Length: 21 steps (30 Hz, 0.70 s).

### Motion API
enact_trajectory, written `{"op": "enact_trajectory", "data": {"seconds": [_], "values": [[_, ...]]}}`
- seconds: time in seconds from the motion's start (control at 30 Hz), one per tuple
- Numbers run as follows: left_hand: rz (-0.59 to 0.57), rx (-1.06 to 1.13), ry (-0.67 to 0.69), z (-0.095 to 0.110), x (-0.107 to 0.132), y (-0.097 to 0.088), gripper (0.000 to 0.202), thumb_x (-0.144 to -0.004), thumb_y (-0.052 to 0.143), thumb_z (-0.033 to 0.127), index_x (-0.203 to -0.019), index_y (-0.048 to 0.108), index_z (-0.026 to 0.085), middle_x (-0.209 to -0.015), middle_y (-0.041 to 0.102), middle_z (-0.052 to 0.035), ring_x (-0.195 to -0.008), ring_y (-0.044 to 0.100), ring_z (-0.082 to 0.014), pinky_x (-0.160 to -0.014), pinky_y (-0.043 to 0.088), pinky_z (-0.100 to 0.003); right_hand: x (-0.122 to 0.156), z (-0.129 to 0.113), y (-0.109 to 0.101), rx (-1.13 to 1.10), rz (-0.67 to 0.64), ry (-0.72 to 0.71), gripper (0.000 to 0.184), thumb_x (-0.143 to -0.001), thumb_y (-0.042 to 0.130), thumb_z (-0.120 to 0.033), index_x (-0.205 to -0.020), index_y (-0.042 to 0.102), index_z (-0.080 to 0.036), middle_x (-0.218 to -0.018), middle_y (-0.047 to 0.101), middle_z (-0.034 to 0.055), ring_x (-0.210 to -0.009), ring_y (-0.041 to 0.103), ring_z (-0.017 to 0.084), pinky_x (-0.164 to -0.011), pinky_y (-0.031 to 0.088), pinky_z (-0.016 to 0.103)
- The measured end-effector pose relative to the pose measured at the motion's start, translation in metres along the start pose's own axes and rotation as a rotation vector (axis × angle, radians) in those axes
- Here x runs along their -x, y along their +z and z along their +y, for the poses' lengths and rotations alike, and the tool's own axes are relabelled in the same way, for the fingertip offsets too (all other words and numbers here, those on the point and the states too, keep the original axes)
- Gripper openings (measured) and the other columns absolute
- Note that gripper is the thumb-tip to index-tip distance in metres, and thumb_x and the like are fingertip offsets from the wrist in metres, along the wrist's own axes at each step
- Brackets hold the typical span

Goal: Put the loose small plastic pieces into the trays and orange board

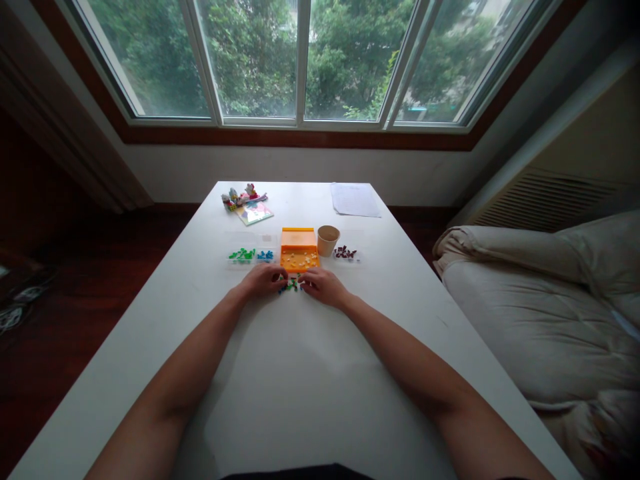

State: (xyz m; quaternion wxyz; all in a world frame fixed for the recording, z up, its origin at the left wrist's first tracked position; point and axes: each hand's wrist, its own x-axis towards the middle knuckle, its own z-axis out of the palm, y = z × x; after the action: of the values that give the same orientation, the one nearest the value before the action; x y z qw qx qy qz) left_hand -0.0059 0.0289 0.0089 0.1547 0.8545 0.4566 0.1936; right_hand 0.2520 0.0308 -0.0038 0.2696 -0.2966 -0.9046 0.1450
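Note:
A small loose pile of green, dark and blue pieces (pixel 291 285) lies on the white table, between my two hands. My left hand (pixel 264 279) rests at the left side of the pile, its fingers bent and thumb apart from them, with the tips near the pieces. From the right, my right hand (pixel 324 285) reaches to the same pile with curved, parted fingers. I make out nothing held in either hand. Just beyond the fingers stands an open orange box (pixel 299 249) with small pale pieces in its near half.
Left of the box, a clear tray (pixel 253 256) holds green and blue pieces. To the right are a paper cup (pixel 328 241) and a clear tray with dark red pieces (pixel 345 253). Small figures (pixel 243 197), a colourful card (pixel 255 213) and paper sheets (pixel 355 200) lie at the far end.

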Motion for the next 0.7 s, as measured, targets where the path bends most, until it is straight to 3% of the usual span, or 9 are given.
{"op": "enact_trajectory", "data": {"seconds": [0.33,0.57,0.7], "values": [[-0.029,0.064,0.004,-0.0028,-0.001,0.0,0.019,-0.084,0.061,0.033,-0.09,0.076,0.022,-0.067,0.063,0.0014,-0.061,0.05,-0.0107,-0.061,0.033,-0.021,-0.001,-0.0008,-0.0014,0.008,-0.019,0.002,0.012,-0.094,0.059,-0.025,-0.098,0.07,-0.023,-0.085,0.064,0.003,-0.078,0.057,0.015,-0.073,0.042,0.025],[-0.119,0.115,0.013,-0.0044,-0.001,-0.0045,0.021,-0.083,0.06,0.029,-0.092,0.078,0.022,-0.058,0.054,0.004,-0.054,0.045,-0.0086,-0.056,0.029,-0.021,0.0,0.0013,0.0006,0.016,-0.025,0.008,0.012,-0.094,0.058,-0.025,-0.098,0.07,-0.023,-0.085,0.064,0.0033,-0.079,0.057,0.015,-0.072,0.042,0.025],[-0.092,0.117,-0.001,-0.0031,-0.0006,-0.0039,0.02,-0.083,0.061,0.031,-0.091,0.077,0.021,-0.062,0.057,0.0034,-0.056,0.046,-0.0087,-0.058,0.03,-0.021,-0.0002,0.0024,0.0013,0.015,-0.031,0.01,0.011,-0.093,0.059,-0.025,-0.096,0.07,-0.023,-0.085,0.064,0.0032,-0.079,0.057,0.015,-0.073,0.042,0.025]]}}
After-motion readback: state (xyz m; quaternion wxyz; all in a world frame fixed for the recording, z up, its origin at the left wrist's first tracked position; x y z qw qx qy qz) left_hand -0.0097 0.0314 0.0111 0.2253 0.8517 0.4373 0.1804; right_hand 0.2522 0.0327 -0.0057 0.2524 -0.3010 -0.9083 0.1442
